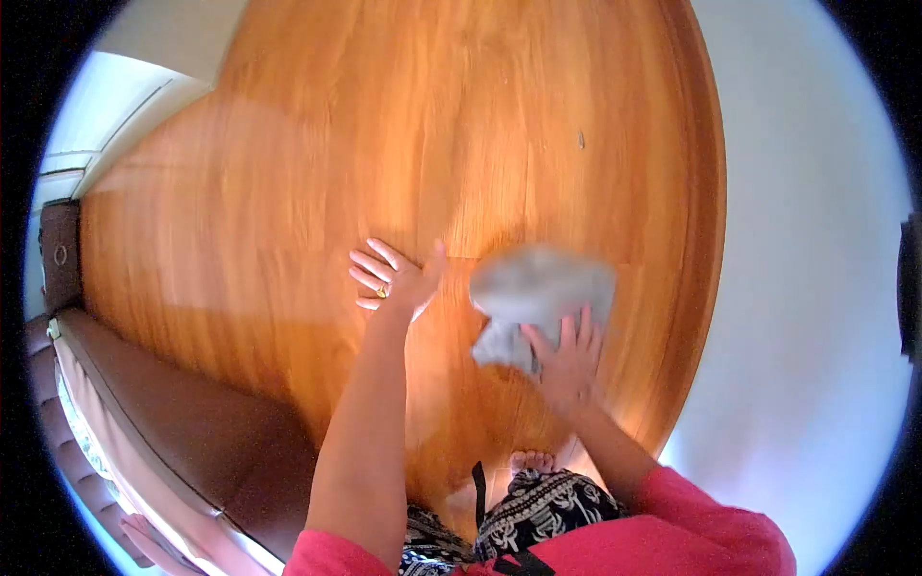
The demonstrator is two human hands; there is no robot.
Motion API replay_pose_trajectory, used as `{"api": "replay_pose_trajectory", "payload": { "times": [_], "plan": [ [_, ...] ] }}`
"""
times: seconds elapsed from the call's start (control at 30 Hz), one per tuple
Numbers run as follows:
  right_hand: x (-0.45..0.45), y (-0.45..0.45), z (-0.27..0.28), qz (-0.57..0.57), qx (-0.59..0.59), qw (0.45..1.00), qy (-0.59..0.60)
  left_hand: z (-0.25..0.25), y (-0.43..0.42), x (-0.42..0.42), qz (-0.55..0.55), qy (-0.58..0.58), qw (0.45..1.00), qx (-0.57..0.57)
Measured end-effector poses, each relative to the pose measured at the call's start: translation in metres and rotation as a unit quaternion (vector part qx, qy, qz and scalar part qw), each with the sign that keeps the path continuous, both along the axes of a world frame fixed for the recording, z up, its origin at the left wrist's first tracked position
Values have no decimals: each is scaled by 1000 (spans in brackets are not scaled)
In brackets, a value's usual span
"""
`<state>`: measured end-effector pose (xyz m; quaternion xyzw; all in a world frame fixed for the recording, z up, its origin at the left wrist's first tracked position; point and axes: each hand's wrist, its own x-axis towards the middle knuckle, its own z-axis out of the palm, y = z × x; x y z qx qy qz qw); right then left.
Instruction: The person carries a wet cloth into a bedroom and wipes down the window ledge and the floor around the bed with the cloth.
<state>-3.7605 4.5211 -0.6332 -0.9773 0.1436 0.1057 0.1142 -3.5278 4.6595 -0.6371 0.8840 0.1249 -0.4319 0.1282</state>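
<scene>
My left hand (399, 280) lies on the wooden floor (384, 144) with its fingers spread and a ring on one finger. Nothing is in it. To its right is a grey cloth (543, 288), blurred and partly bunched on the floor. My right hand (570, 363) presses on the cloth's lower right part, palm down, fingers stretched out over the fabric. How flat the cloth lies beneath the palm is hidden.
A white wall (797, 240) with a brown skirting (706, 192) runs along the right. Brown furniture (182, 384) stands at the lower left. A small dark mark (581, 140) is on the floor ahead. My toes (531, 461) show near the bottom.
</scene>
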Motion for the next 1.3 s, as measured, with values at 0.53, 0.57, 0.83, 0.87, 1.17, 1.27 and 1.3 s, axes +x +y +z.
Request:
{"api": "replay_pose_trajectory", "payload": {
  "times": [0.53,0.57,0.83,0.87,1.17,1.27,1.3],
  "plan": [
    [185,-99,103,185,36,949,-254,15,1,-3,-58,1,998,7],
    [143,-94,65,238,72,939,-237,19,0,-1,-45,10,999,1],
    [142,-32,-20,138,61,973,-173,19,1,-1,-39,12,999,-6],
    [181,-39,-26,103,39,975,-194,16,1,-1,-54,20,998,0],
    [308,-129,49,122,165,912,-355,1,7,-9,-57,-24,998,2],
    [149,-95,68,184,-5,936,-301,11,5,-8,-47,-30,998,-10],
    [82,-90,52,175,-1,950,-260,12,3,-8,-54,-32,998,-19]
  ]
}}
